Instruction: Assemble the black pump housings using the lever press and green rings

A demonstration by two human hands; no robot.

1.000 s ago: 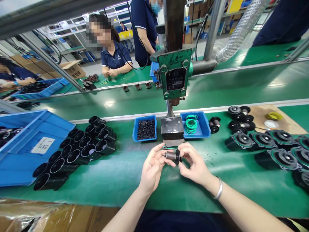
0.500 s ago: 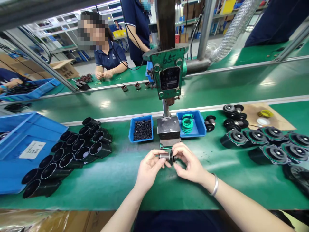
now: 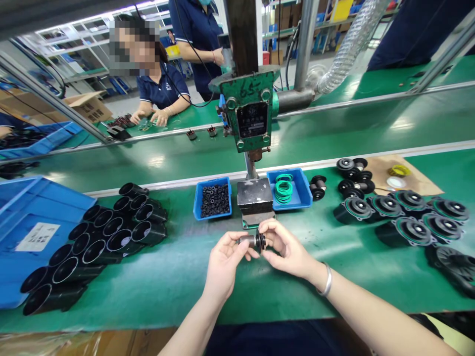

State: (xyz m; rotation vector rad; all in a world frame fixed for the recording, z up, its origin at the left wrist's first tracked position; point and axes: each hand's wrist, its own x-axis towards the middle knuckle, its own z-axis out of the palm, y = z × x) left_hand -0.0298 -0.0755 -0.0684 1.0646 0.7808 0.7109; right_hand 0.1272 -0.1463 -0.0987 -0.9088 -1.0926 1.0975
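Observation:
Both hands hold one small spool-like part (image 3: 247, 241), a dark metallic barrel with black discs at its right end, lying level just in front of the press base. Around the barrel's left end, the thumb and fingers of my left hand (image 3: 224, 259) are closed. My right hand (image 3: 286, 251) grips the black disc end between thumb and fingers. Behind the hands stands a metal block (image 3: 255, 193) on the base, under the green press head (image 3: 249, 116). A blue tray of small black rings (image 3: 214, 199) is left of the block; a blue tray (image 3: 302, 190) of green rings (image 3: 284, 189) is right.
Rows of black cylindrical housings (image 3: 95, 251) stand at left beside a large blue bin (image 3: 55, 200). At right are several assembled housings (image 3: 411, 232), more spool-like parts (image 3: 355, 185) and a yellow ring (image 3: 399, 170) on brown card. Across the bench a co-worker (image 3: 163, 94) sits.
The view has shifted slightly. The part has turned a little in my fingers, its disc end now showing more towards the right. The co-worker's hands have moved apart.

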